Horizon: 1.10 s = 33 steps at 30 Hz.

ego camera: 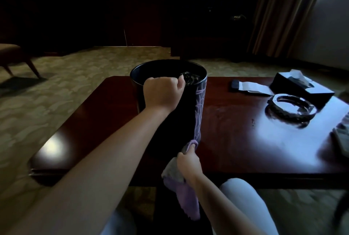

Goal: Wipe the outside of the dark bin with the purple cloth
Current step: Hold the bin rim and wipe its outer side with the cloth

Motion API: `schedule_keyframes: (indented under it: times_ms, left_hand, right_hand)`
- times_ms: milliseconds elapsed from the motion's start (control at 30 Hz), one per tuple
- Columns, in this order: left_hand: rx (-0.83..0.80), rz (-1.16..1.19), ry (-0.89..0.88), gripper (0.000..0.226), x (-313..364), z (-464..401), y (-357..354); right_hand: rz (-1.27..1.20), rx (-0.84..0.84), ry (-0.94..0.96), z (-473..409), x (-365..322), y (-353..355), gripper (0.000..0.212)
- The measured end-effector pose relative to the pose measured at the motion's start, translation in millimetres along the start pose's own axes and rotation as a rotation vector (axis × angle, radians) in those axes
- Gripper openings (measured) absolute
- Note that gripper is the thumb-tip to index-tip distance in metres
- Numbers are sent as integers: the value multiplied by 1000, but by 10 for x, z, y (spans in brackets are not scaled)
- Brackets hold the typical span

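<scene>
A tall dark round bin [188,113] stands upright on the reddish wooden table [236,130], near its front edge. My left hand [162,93] grips the bin's near rim, fingers curled over into the opening. My right hand [188,164] holds the purple cloth [183,193] low on the bin's near right side, pressing a bunched part against the wall while the rest hangs down below the table edge. The bin's glossy right side shows a pale purple reflection.
A glass ashtray [291,108], a dark tissue box [302,87] and a small dark item with white paper [249,86] lie on the table's right part. A chair [13,55] stands far left on the carpet. My knees are below the table's front edge.
</scene>
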<state>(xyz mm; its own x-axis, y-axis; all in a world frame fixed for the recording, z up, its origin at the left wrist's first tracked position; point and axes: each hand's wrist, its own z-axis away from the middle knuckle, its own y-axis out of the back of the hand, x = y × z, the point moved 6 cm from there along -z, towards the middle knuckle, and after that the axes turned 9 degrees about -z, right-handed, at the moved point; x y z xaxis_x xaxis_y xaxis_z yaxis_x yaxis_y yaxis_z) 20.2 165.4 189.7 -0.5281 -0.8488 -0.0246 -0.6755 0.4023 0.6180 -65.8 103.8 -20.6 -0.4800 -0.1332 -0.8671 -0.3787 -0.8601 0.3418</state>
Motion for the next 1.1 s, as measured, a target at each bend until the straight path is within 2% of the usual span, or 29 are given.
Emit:
schedule_keyframes:
  times_ms: [100, 233, 433, 600, 767, 900, 1100]
  left_hand:
    - [145, -11, -45, 56, -12, 50, -49]
    - [210, -25, -88, 57, -10, 72, -48]
    - [246, -12, -91, 54, -18, 67, -57]
    - [277, -32, -95, 56, -14, 73, -76]
    - [302, -40, -90, 57, -9, 81, -73]
    - [311, -56, -73, 58, -20, 90, -82]
    - [320, -50, -88, 56, -11, 91, -81]
  right_hand:
    - [-57, 23, 73, 18, -140, 53, 69]
    - [-145, 56, 173, 49, -278, 46, 67]
    - [-261, -4, -48, -111, 196, -68, 65]
    - [-287, 44, 51, -157, 74, -6, 66]
    - [-349, 44, -61, -235, 237, -61, 58]
    - [-324, 39, 0, -240, 184, -25, 66]
    - [-364, 19, -59, -292, 248, -60, 63]
